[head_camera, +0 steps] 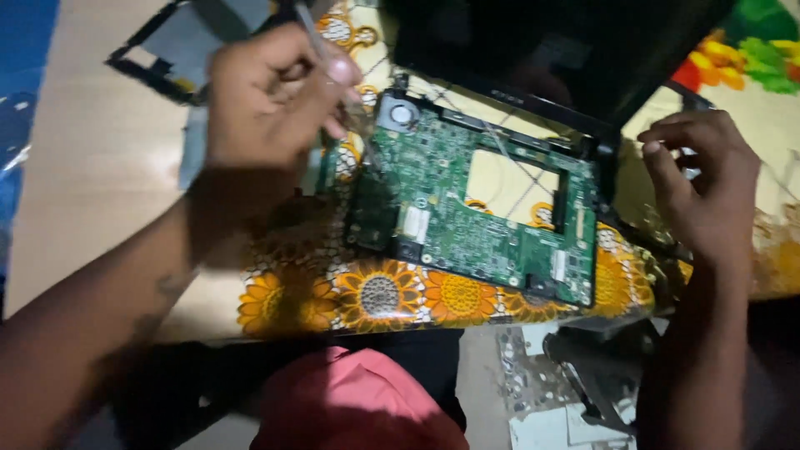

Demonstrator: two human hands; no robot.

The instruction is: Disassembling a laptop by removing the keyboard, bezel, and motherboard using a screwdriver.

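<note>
Circuit board point(492, 212) between hands, left hand point(267, 96) gripping tool point(333, 71)

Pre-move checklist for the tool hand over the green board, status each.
1. Left hand grips thin tool: ok.
2. Tool tip position on green circuit board: cannot tell, blurred.
3. Board lies flat on the sunflower cloth: ok.
4. Right hand clear of the board, at its right edge: ok.
5. Right hand holding anything: cannot tell.
6. Dark screen lid open behind the board: ok.
</note>
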